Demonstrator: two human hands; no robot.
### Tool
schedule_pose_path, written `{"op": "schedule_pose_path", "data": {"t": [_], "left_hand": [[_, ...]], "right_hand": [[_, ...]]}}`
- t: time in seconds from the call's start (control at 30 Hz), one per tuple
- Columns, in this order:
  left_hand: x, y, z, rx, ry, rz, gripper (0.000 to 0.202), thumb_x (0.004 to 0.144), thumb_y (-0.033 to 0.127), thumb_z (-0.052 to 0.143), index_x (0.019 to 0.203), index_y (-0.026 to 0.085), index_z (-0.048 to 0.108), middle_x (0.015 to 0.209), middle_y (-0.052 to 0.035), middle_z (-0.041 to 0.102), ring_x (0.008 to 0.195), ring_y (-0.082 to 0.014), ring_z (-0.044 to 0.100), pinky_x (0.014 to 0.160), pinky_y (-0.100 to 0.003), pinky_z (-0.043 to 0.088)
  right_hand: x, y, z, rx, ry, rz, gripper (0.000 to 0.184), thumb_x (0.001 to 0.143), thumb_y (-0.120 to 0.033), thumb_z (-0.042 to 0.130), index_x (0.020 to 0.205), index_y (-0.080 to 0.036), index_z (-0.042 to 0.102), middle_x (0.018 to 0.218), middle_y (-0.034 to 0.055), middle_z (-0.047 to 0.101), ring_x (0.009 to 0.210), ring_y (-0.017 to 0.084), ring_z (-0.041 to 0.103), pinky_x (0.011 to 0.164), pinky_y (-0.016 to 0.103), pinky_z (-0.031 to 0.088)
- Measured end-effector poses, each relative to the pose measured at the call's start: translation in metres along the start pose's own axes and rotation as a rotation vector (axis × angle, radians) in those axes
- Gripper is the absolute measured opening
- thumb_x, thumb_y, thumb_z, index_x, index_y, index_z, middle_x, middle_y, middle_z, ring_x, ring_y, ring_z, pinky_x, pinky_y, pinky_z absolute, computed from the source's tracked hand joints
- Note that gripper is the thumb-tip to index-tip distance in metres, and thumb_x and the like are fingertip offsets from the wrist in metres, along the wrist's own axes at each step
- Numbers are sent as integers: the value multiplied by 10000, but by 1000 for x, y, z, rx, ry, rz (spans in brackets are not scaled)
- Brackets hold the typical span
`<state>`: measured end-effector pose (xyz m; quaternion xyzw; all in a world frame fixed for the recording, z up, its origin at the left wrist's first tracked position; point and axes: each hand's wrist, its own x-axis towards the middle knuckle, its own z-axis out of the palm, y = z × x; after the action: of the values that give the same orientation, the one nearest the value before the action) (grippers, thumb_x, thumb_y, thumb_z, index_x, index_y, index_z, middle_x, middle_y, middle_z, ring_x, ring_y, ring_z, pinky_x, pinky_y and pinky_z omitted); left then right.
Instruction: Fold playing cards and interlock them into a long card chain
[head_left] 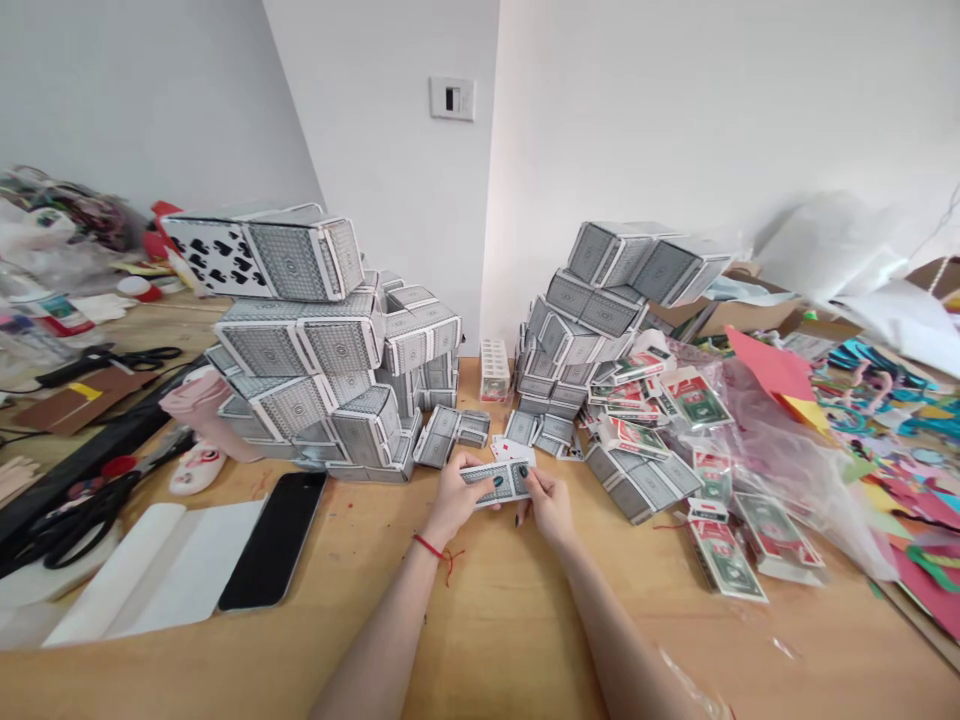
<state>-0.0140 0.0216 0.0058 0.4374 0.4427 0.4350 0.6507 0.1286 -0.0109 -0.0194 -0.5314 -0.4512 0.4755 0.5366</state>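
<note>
My left hand (454, 497) is closed on the left end of a piece made of grey-backed playing cards (509, 487). At the other end my right hand (550, 508) pinches the same piece, its thumb lying on the face. The piece is held just above the wooden table (487, 610), patterned backs up. Loose cards (513, 451) lie face up right behind it. Small folded card blocks (439, 437) stand beyond my left hand, and more card blocks (634, 480) lie to the right of my right hand.
Tall stacks of card boxes rise at left (300, 350) and right (581, 330). A phone (275, 540), white paper (169, 560) and black scissors (94, 515) lie left. Red-green card packs (727, 560), plastic wrap (795, 480) and coloured paper (922, 590) crowd the right side.
</note>
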Motion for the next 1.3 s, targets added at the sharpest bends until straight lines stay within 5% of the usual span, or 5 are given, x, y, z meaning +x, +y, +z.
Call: {"op": "schedule_pose_path", "data": {"t": [0.47, 0.77, 0.97, 1.17, 1.3], "left_hand": [[-7, 0, 6, -88, -105, -118, 376, 502, 244, 739, 740, 162, 460, 696, 3, 566, 620, -166, 584, 474, -328, 533], [-9, 19, -12, -517, -458, -442, 486, 688, 612, 458, 766, 147, 579, 797, -115, 635, 690, -268, 616, 496, -404, 501], [-14, 13, -3, -332, -503, -521, 304, 680, 342, 586, 944, 193, 573, 749, -60, 650, 598, -187, 613, 448, -266, 479], [-7, 8, -4, -350, -479, -418, 430, 682, 306, 504, 1107, 241, 484, 884, -58, 650, 705, -208, 629, 406, -229, 454], [-2, 7, -6, -377, -464, -377, 417, 656, 286, 490, 1065, 205, 506, 881, -70, 647, 688, -195, 622, 407, -217, 447]], "right_hand": [[7, 2, -11, -363, 215, -81, 503, 748, -603, 354, 456, -196, 308, 410, -44, 295, 394, 72, 256, 372, 212, 180], [3, -4, -6, -281, 251, -72, 511, 755, -599, 341, 435, -209, 256, 388, -37, 292, 383, 75, 248, 361, 219, 182], [1, 6, -2, -457, 126, -125, 493, 811, -521, 325, 439, -198, 334, 382, -34, 362, 377, 91, 334, 396, 213, 248], [16, 9, -20, -699, 541, -344, 290, 819, -385, 378, 666, -180, 516, 653, 25, 511, 580, 138, 462, 583, 249, 375], [30, 9, -26, -728, 739, -316, 297, 792, -353, 397, 963, -146, 527, 999, 126, 517, 747, 183, 529, 645, 288, 414]]}}
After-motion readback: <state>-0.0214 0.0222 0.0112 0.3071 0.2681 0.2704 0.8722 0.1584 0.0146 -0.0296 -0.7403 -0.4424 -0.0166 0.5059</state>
